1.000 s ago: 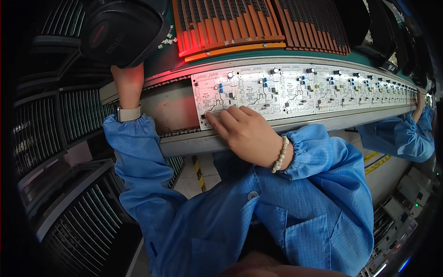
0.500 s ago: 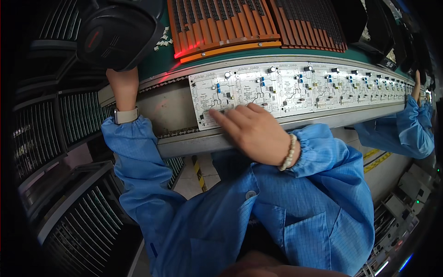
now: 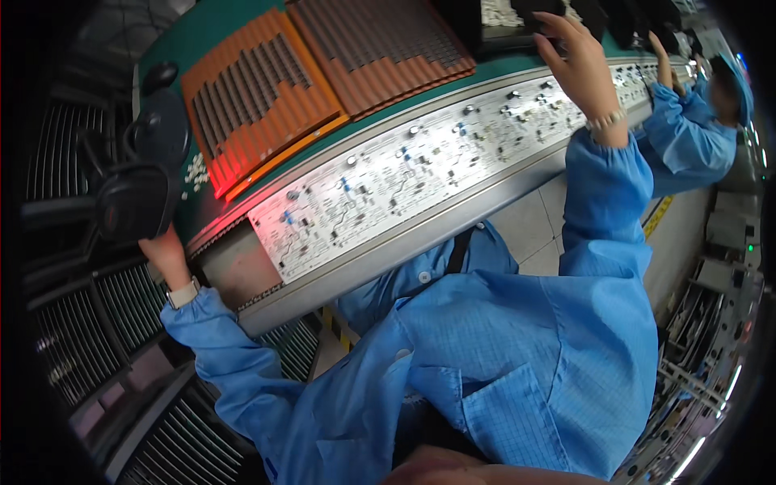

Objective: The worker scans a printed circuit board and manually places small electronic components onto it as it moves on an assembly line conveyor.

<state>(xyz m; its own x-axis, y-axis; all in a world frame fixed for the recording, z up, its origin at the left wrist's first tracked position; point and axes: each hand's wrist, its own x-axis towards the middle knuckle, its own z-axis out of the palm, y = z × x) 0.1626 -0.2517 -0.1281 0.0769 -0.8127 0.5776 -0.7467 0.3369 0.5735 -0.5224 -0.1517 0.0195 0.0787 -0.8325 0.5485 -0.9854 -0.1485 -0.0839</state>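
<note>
My right hand (image 3: 580,71) is raised over the conveyor's far side, next to a black bin (image 3: 505,39) holding small white parts. Its thumb and fingers are apart, and nothing shows between them. At the far left, my left hand (image 3: 166,252) reaches behind a black scanner-like device (image 3: 133,202), which hides its fingers. Between the hands, a row of white circuit boards (image 3: 323,212) lies along the conveyor rails (image 3: 380,245). The boards bear blue, black and silver components. Red light falls near the left end of the row.
Orange racks (image 3: 242,121) of dark components stand on the green bench (image 3: 174,47). Loose white pieces (image 3: 196,174) lie beside them. Slotted board racks (image 3: 69,323) line the left side. A co-worker in blue (image 3: 695,129) is along the line at right.
My right hand has left the nearest boards and moved up and right to the bin. My left hand stays behind the black device. The whole view has turned and shifted to the right.
</note>
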